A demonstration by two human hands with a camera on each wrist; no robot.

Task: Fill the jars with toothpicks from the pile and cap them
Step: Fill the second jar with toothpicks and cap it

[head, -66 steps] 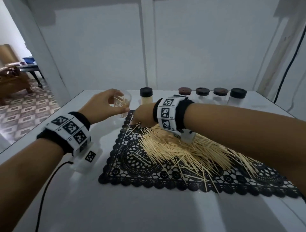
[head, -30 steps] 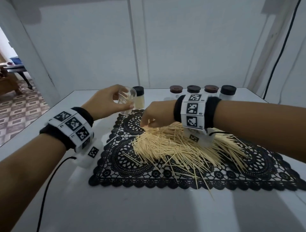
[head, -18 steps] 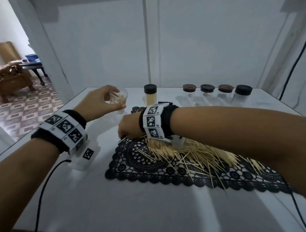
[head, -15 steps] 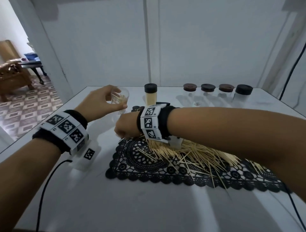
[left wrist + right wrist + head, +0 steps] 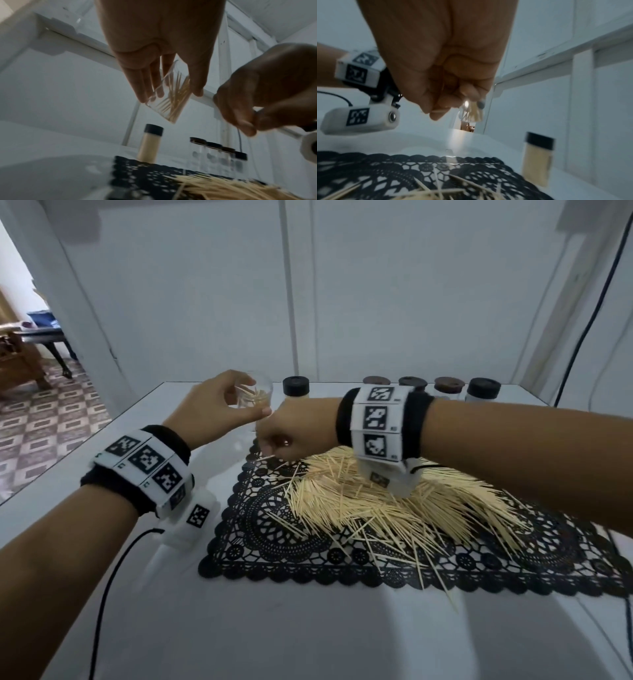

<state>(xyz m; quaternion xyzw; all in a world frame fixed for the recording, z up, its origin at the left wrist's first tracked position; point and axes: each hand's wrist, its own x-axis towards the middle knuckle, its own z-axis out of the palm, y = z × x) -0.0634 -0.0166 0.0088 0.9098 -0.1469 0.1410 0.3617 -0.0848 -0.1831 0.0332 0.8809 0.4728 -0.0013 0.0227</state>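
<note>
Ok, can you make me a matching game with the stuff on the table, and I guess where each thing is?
Things:
1. open jar
2. toothpick pile
3. full capped jar
4. a few toothpicks

Places:
A. standing at the back of the table
B. held up in the left hand
C. pinched in the right hand
D. lying on the black lace mat

Pairs: 1-B, 2-D, 3-A, 4-C
</note>
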